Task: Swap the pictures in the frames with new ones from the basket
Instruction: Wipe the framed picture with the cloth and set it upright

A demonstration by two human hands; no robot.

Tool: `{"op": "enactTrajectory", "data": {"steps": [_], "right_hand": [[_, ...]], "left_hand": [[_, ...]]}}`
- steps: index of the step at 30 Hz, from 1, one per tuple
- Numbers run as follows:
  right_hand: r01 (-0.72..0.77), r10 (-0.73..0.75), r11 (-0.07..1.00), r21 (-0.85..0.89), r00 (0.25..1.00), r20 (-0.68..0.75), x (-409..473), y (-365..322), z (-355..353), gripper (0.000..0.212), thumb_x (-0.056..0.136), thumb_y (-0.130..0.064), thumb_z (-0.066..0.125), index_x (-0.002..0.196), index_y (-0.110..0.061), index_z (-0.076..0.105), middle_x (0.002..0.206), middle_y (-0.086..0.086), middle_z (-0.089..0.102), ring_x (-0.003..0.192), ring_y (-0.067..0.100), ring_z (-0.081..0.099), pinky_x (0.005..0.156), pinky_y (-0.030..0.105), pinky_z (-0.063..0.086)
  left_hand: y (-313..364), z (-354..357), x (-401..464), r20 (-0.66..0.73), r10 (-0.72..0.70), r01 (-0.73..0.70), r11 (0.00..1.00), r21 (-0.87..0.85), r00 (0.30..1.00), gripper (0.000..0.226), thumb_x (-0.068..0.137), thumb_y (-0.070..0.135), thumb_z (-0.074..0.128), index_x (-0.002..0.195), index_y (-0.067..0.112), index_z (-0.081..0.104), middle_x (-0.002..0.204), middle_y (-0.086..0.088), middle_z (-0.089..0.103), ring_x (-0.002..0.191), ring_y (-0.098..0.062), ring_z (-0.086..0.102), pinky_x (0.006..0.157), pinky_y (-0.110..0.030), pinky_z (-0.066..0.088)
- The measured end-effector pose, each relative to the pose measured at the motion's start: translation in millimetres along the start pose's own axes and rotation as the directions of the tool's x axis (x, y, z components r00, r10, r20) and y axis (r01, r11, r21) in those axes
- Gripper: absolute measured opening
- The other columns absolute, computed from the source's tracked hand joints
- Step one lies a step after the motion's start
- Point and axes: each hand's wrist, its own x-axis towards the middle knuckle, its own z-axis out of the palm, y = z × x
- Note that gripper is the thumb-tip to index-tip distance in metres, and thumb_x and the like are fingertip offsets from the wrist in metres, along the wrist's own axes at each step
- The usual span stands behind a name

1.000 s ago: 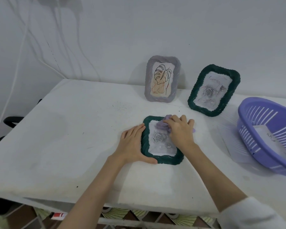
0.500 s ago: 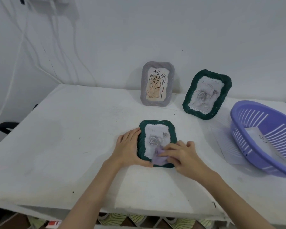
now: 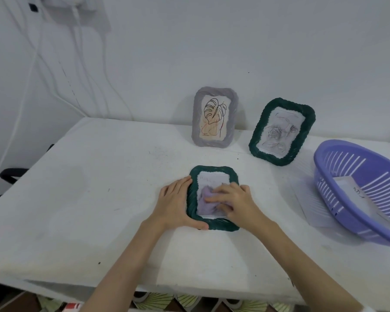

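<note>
- Hands at work on a green woven frame lying flat near the front middle of the white counter, as I see it from the head camera.
- My view shows the left hand resting flat beside the frame's left edge, fingers straight and pointing away from the body, thumb laid along the frame's near left corner; it holds the frame down without curling round it.
- The right hand lies over the frame's glass, pressing a pale purple cloth onto it; the fingers are stretched leftward over the cloth, and I cannot tell whether any of them pinch it.
- The picture inside this frame is mostly hidden by cloth and hand; only a pale sheet with faint marks shows at the top.
- Two more frames stand upright against the wall at the back: a grey frame with a line drawing of a leaf, and to its right a second green frame, tilted, with a grey rose sketch.
- A purple slotted basket sits at the counter's right edge, well apart from the hands, with a white sheet lying inside it.
- White cables hang down the wall at upper left.
</note>
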Motion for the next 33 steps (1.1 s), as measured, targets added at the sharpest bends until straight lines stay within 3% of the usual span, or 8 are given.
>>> {"op": "enactTrajectory", "data": {"steps": [7, 13, 17, 19, 23, 26, 30, 33], "right_hand": [[-0.263, 0.253, 0.868, 0.42, 0.964, 0.081, -27.4, -5.0, -31.2, 0.026, 0.093, -0.034, 0.05, 0.115, -0.032, 0.064, 0.101, 0.004, 0.046, 0.097, 0.014, 0.042, 0.08, 0.009, 0.03], [-0.374, 0.243, 0.9, 0.223, 0.857, 0.454, -24.7, 15.5, -57.0, 0.049, 0.082, -0.031, 0.066, 0.126, -0.043, 0.049, 0.089, -0.003, 0.053, 0.07, 0.002, 0.046, 0.062, 0.005, 0.039], [-0.303, 0.193, 0.72, 0.624, 0.952, 0.239, -19.6, 11.6, -53.5, 0.054, 0.081, -0.015, 0.069, 0.126, -0.038, 0.05, 0.119, -0.004, 0.061, 0.097, -0.002, 0.056, 0.08, 0.011, 0.049], [-0.207, 0.229, 0.583, 0.786, 0.97, 0.086, -15.5, 3.5, -46.7, 0.056, 0.078, -0.012, 0.071, 0.122, -0.041, 0.051, 0.126, -0.013, 0.057, 0.109, -0.004, 0.055, 0.09, 0.018, 0.05], [-0.156, 0.227, 0.546, 0.823, 0.973, 0.034, -6.0, -10.8, -27.2, 0.064, 0.074, -0.013, 0.075, 0.13, -0.031, 0.05, 0.12, -0.003, 0.061, 0.099, 0.02, 0.062, 0.087, 0.032, 0.055], [-0.195, 0.318, 0.59, 0.783, 0.948, -0.003, -6.6, -3.0, -20.4, 0.067, 0.073, -0.024, 0.076, 0.132, -0.036, 0.047, 0.095, 0.002, 0.061, 0.065, 0.014, 0.045, 0.064, 0.016, 0.046], [-0.422, 0.502, 0.798, 0.43, 0.86, -0.087, -13.8, 23.5, -7.9, 0.064, 0.081, -0.035, 0.068, 0.138, -0.03, 0.039, 0.11, 0.001, 0.052, 0.099, 0.014, 0.042, 0.088, 0.025, 0.038], [-0.462, 0.514, 0.829, 0.316, 0.852, -0.1, -18.1, 28.2, 1.8, 0.058, 0.084, -0.037, 0.063, 0.135, -0.021, 0.044, 0.124, 0.004, 0.05, 0.113, 0.021, 0.038, 0.097, 0.03, 0.035]], "left_hand": [[0.7, -1.2, -0.7, 0.009, -0.003, 0.003, 1.0, -0.009, 1.0, 0.13, 0.045, 0.073, 0.073, 0.147, 0.023, 0.01, 0.154, 0.013, 0.01, 0.142, -0.005, 0.008, 0.116, -0.029, 0.004], [1.3, -4.7, -0.4, 0.093, -0.018, 0.021, 0.999, -0.027, 0.996, 0.129, 0.05, 0.071, 0.073, 0.148, 0.023, 0.005, 0.155, 0.013, 0.003, 0.143, -0.006, 0.001, 0.116, -0.03, 0.0], [16.6, -16.7, 0.9, 0.085, 0.003, 0.018, 0.968, -0.249, 0.996, 0.095, 0.07, 0.062, 0.065, 0.145, 0.028, 0.017, 0.156, 0.008, 0.01, 0.144, -0.008, 0.004, 0.118, -0.032, 0.004], [34.4, -22.3, -0.1, -0.007, -0.027, 0.016, 0.755, -0.656, 1.0, 0.056, 0.081, 0.059, 0.05, 0.133, 0.047, 0.031, 0.146, 0.02, 0.034, 0.136, 0.002, 0.027, 0.113, -0.026, 0.025], [55.4, -17.5, 4.6, 0.062, -0.11, 0.096, 0.329, -0.939, 0.992, 0.072, 0.08, 0.043, 0.062, 0.139, 0.046, 0.021, 0.13, 0.002, 0.055, 0.118, -0.014, 0.056, 0.101, -0.038, 0.045], [44.1, -25.3, 1.9, -0.027, -0.154, 0.035, 0.386, -0.922, 0.988, 0.072, 0.088, 0.013, 0.059, 0.138, 0.049, 0.021, 0.124, -0.004, 0.06, 0.113, -0.019, 0.059, 0.097, -0.039, 0.049], [-11.2, -43.1, -3.6, -0.162, -0.253, 0.034, 0.628, -0.777, 0.954, 0.052, 0.095, 0.0, 0.041, 0.142, 0.019, 0.03, 0.149, -0.001, 0.033, 0.138, -0.019, 0.033, 0.116, -0.033, 0.022], [-42.6, -37.2, -12.9, -0.075, -0.401, 0.377, 0.9, -0.219, 0.913, 0.047, 0.1, 0.031, 0.03, 0.146, 0.03, 0.018, 0.156, 0.003, 0.015, 0.143, -0.023, 0.017, 0.115, -0.035, 0.013]]}}
